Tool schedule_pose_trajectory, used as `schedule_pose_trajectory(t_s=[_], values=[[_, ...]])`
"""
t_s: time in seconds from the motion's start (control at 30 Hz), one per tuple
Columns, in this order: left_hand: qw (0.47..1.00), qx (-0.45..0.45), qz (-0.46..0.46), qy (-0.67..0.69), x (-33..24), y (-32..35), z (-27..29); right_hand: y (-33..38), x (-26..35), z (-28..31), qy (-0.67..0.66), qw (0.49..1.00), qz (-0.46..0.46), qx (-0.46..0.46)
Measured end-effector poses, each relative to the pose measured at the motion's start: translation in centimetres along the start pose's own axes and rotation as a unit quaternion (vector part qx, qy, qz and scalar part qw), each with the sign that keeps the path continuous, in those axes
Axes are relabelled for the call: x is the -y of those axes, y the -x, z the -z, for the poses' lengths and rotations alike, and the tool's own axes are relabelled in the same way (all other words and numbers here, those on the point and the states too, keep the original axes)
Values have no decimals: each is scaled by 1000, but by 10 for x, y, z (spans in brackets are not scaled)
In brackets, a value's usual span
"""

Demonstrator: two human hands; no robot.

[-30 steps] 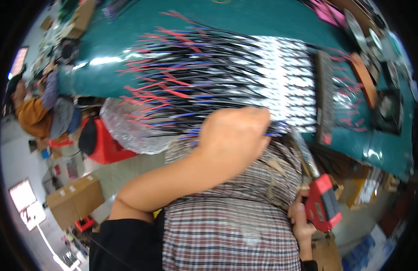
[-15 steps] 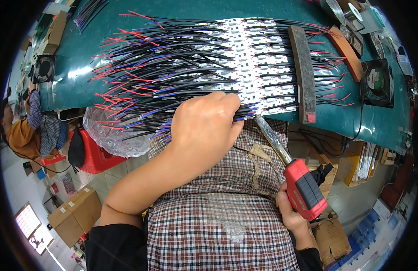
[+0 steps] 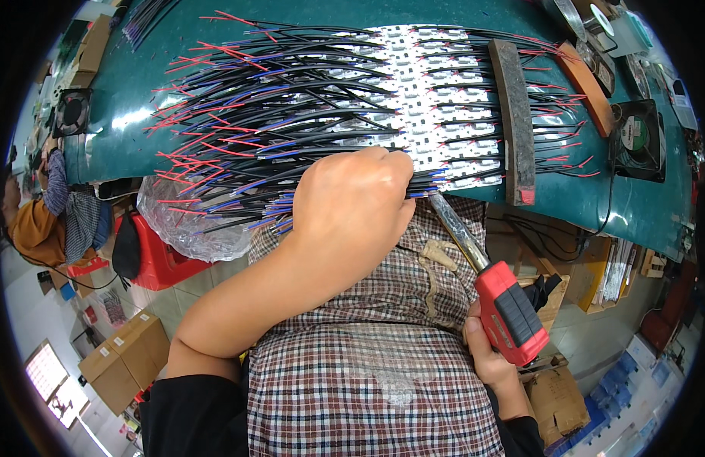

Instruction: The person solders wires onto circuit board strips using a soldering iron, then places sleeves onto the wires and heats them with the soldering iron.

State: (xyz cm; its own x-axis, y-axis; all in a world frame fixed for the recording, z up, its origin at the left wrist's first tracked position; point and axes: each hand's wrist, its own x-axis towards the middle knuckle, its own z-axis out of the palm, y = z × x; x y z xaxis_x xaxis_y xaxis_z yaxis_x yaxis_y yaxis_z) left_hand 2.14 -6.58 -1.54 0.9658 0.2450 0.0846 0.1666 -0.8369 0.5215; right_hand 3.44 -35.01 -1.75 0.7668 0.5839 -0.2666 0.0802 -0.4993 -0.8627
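Observation:
My left hand (image 3: 354, 196) is closed round a bundle of black wires (image 3: 246, 164) with blue and red ends, at the near edge of the white circuit boards (image 3: 460, 183). Its fingertips are hidden behind the hand. Lower right, my right hand (image 3: 485, 352) grips a soldering iron (image 3: 511, 312) by its red and black handle. The iron's shaft slants up and left, and its tip comes close to the wire ends beside the nearest board; I cannot tell if they touch. More wires run from the boards' right side under a dark metal bar (image 3: 512, 122).
The green tabletop (image 3: 139, 76) carries an orange-brown block (image 3: 585, 87), a black fan (image 3: 636, 141) at right and another fan (image 3: 72, 113) at left. A clear plastic bag (image 3: 188, 228) hangs by a red stool (image 3: 158, 259). Another person (image 3: 40, 228) sits at far left.
My left hand has shifted slightly right and up with the wires. The soldering iron has moved a little left and up in my right hand.

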Motion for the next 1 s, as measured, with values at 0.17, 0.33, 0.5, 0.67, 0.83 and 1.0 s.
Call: schedule_pose_trajectory(t_s=[0.17, 0.33, 0.5, 0.67, 0.83, 1.0], values=[[1000, 6, 6, -5, -2, -1, -1, 0, 1, 2, -4, 1000, -17, 16], [1000, 13, 5, -13, -2, -2, -1, 1, -1, 2, 18, 1000, 9, 9], [1000, 9, 0, -15, -1, -2, -3, 4, 1, -1, -2, 999, 10, -31], [1000, 15, 0, -25, -1, -3, -2, 7, -3, 4, 26, 999, 20, -11], [1000, 12, 4, -3, 1, -6, -2, 4, -3, 3, 28, 999, 30, -10], [1000, 14, 5, -8, 0, -5, -2, 4, -3, 1, -1, 1000, 13, -14]])
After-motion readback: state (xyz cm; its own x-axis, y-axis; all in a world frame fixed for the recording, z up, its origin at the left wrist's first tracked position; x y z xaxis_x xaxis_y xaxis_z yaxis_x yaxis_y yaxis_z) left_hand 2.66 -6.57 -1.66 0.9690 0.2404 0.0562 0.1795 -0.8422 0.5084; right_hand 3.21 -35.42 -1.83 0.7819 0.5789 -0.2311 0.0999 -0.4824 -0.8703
